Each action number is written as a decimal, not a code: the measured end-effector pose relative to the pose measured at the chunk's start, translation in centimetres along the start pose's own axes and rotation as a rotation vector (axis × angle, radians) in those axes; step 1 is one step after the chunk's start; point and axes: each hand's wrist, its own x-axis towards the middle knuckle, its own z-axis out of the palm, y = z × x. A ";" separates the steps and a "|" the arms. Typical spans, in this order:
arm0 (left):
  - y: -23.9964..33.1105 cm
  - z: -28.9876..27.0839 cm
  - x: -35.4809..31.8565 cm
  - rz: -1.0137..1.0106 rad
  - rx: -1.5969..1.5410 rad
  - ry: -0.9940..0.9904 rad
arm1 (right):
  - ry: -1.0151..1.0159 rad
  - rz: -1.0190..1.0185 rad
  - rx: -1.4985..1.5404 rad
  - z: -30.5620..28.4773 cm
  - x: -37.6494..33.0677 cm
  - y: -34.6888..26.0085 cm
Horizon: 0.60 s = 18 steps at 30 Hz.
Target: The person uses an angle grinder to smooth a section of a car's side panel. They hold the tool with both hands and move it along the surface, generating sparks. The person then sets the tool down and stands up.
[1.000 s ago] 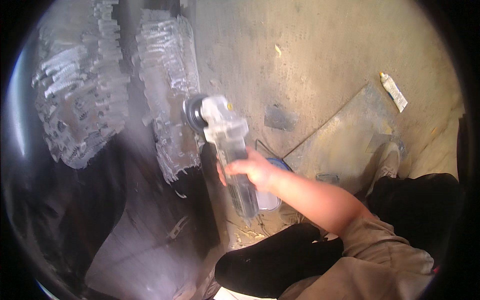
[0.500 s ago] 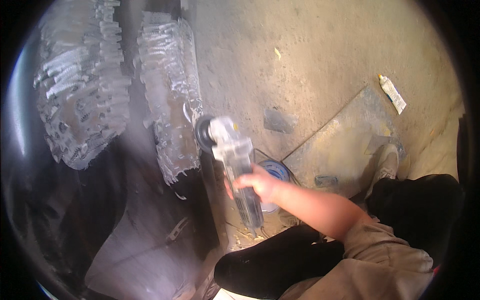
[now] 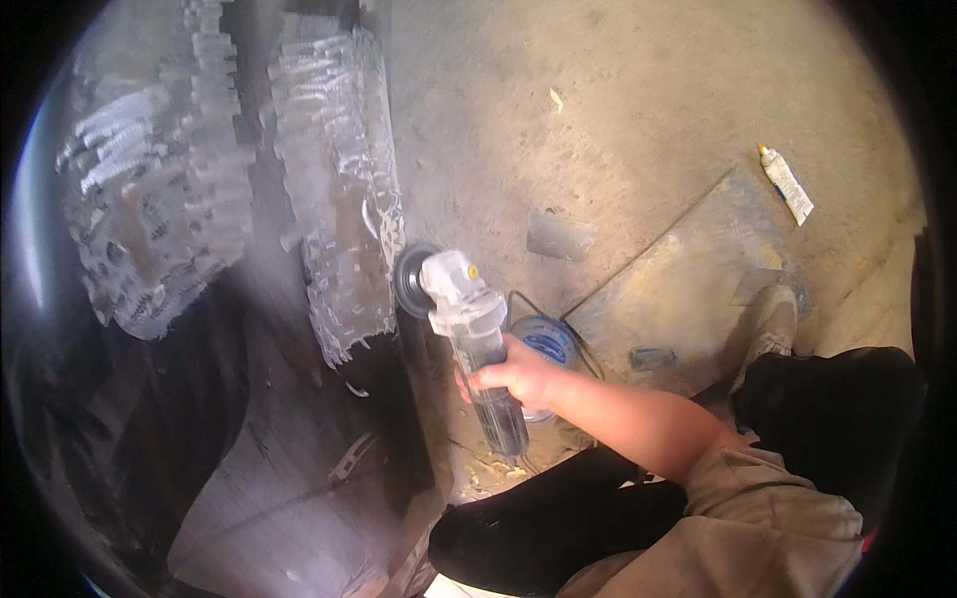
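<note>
My right hand (image 3: 513, 377) is wrapped round the dark body of an angle grinder (image 3: 471, 314). The grinder stands with its pale head up and its round disc (image 3: 410, 281) turned left, at the edge of a black glossy panel (image 3: 289, 439) that looks like car bodywork. Whether the disc touches the edge I cannot tell. Two rough, scraped grey patches mark the panel: a narrow one (image 3: 339, 189) beside the disc and a broader one (image 3: 159, 199) farther left. My left hand is out of view.
Behind the grinder stands a round tin with a blue top (image 3: 547, 342), a dark cord beside it. A large flat board (image 3: 678, 269) lies on the floor (image 3: 638, 90), near my shoe (image 3: 776, 317). Farther off are a white tube (image 3: 787, 186) and a small grey sheet (image 3: 560, 238).
The grinder has shifted slightly down and to the right with my right hand, along the panel's edge. It looks sharper now than before.
</note>
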 end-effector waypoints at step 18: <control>2.8 -0.5 -0.7 -0.117 0.055 -0.126 | 0.217 -0.137 -0.149 0.8 2.2 -3.3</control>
